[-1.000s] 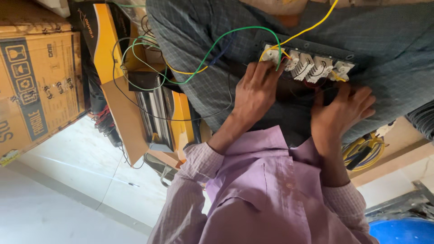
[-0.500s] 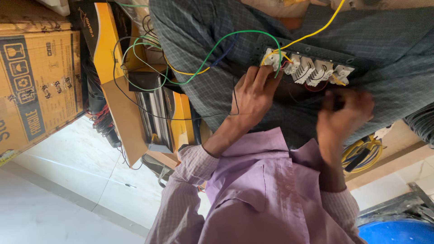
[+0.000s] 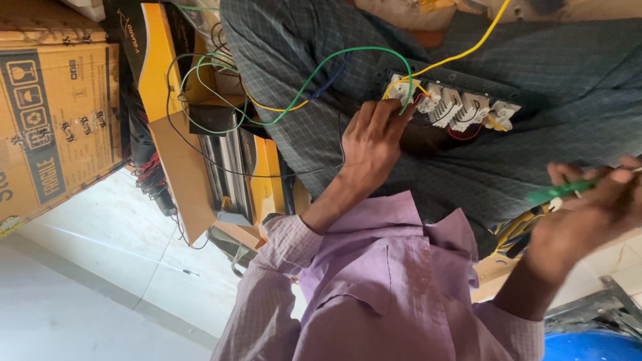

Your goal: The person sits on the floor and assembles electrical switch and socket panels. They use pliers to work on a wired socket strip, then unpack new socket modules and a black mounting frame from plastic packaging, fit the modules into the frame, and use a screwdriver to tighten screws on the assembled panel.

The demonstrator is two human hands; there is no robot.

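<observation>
Switches (image 3: 451, 107), a white row on a dark plate, lie on our checked lap, and our left hand (image 3: 371, 144) pinches the near end of the row, fingers closed on the first module with the thumb under it. Green wire (image 3: 314, 73) loops away from that grip toward the orange boxes (image 3: 167, 100) beyond the wrist, and a yellow wire (image 3: 468, 50) rises from the same module, crossing above the fingertips. A black wire trails below the wrist over the lap. Well off to the other side of the row, our right hand (image 3: 588, 214) is blurred, closed round a green-handled tool (image 3: 558, 192); its tip we cannot make out. A brown carton (image 3: 53, 120) stands farthest from both hands.
</observation>
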